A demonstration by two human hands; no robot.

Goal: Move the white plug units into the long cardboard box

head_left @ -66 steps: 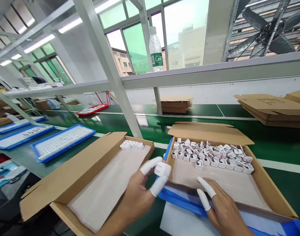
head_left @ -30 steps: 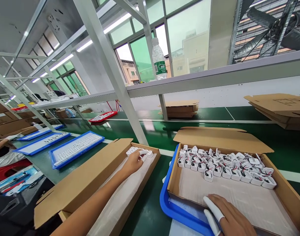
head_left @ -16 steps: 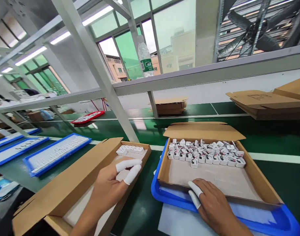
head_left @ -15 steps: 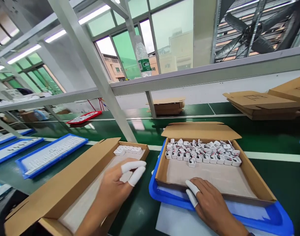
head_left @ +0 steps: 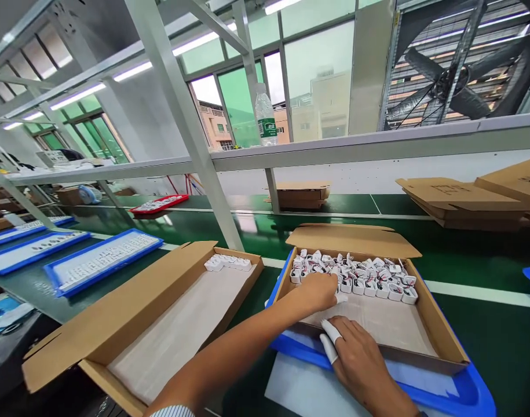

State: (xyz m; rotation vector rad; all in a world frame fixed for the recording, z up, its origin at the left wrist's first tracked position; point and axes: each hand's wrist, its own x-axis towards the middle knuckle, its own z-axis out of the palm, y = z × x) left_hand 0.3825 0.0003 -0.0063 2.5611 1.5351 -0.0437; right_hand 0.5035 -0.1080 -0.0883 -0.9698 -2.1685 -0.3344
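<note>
My left hand reaches into the right cardboard box, at the front of rows of small white parts with thin wires. Its fingers are curled closed and mostly hidden behind the hand; one white finger cover shows, and what they hold cannot be made out. On the front wall of the same box lies my right hand, its fingers bent over the rim and its covered thumb low on the outside. A second cardboard box, lined with pale paper, stands open at the left with several white parts at its far end.
Under the right box sits a blue tray, with white paper before it. Blue trays of parts and a red tray lie left. Folded cartons are at back right. A slanting metal post and a shelf cross ahead.
My left hand has moved right, from above the left box into the right box, and its fingers have closed. The right hand stays at the box's front wall. The view has shifted slightly.
</note>
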